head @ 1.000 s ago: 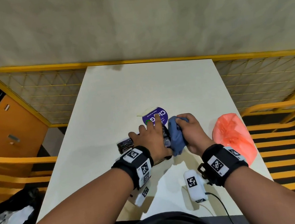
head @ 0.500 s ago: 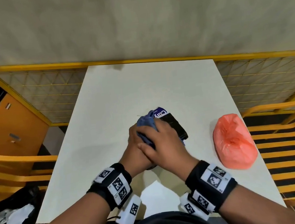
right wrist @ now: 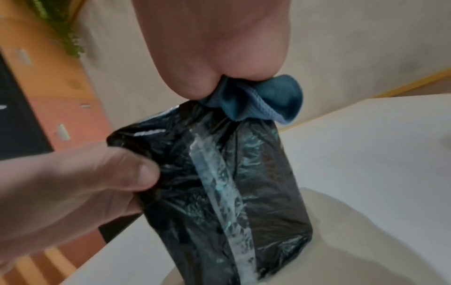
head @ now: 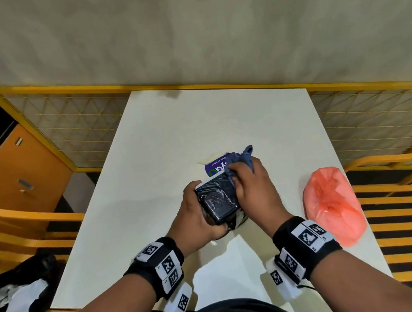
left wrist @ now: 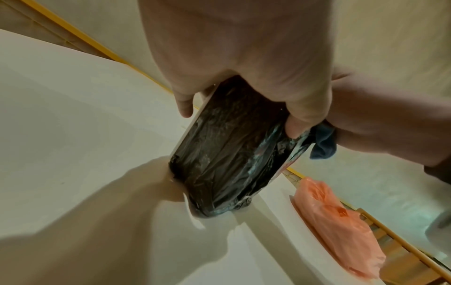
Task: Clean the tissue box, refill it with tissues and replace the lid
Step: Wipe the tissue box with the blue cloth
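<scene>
The tissue box is wrapped in crinkled black plastic and is held tilted just above the white table. My left hand grips its near end, thumb on one side and fingers on the other. My right hand holds a bunched blue cloth and presses it against the box's far end. The cloth sticks out past the fingers. A purple round lid lies on the table just beyond the box, partly hidden by the cloth. A clear tape strip runs along the box.
A pink plastic bag lies near the table's right edge. A white sheet lies at the front edge. Yellow railings ring the table. An orange cabinet stands left, and a black bag lies lower left.
My right hand has swept the cloth across the box and back to its far right end. The left hand has turned the box, so one end faces me.
</scene>
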{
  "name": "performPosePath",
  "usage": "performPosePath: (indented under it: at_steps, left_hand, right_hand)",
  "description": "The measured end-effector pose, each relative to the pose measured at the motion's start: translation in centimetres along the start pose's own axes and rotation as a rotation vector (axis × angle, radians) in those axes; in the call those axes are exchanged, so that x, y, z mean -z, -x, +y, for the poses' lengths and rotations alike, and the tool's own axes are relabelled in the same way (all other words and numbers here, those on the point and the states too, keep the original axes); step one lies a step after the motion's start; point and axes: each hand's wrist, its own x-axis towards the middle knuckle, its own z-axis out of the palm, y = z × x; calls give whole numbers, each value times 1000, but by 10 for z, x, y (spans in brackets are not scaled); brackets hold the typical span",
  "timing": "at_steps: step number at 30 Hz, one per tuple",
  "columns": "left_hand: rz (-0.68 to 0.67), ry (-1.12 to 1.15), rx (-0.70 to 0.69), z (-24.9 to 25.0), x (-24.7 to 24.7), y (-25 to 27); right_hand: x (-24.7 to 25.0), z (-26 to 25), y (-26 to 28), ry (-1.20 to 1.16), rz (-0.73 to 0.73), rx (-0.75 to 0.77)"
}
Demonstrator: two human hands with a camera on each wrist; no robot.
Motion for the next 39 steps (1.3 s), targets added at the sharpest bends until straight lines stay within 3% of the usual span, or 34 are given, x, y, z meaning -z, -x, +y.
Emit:
performPosePath:
  at_steps: [6,9,13,16,22,29,32,36,39]
  left_hand:
    - [-6,-2,-9,2,2,1]
    - [-1,0,-9,2,2,0]
    - [38,123,-113,7,1,-4]
    - [40,90,-125,13,4,0]
    - [-16,-3,12,7,3,3]
    - [-12,-19,59,9,4,4]
    - [-72,-44,89,14,13,5]
    - [-161,-355,60,33,32,3]
    - [-56,-478,26,58,31,-3]
  right_hand:
    - [18,11,-13,-247,72,-307]
    - [30,-20,-8,-236,96,-92]
    - [4,-57,20,-11,-95,314]
    - [-14,-45,33,123,-126,340]
    - [-4,-9,13,119,-24,156]
    - [8,6,2,-199,-45,-152]
    - [10,16,-4,-293,-38,-282]
    - [15,32,-8,-432,-3,-456]
    - [17,38,-8,-596,124,-562]
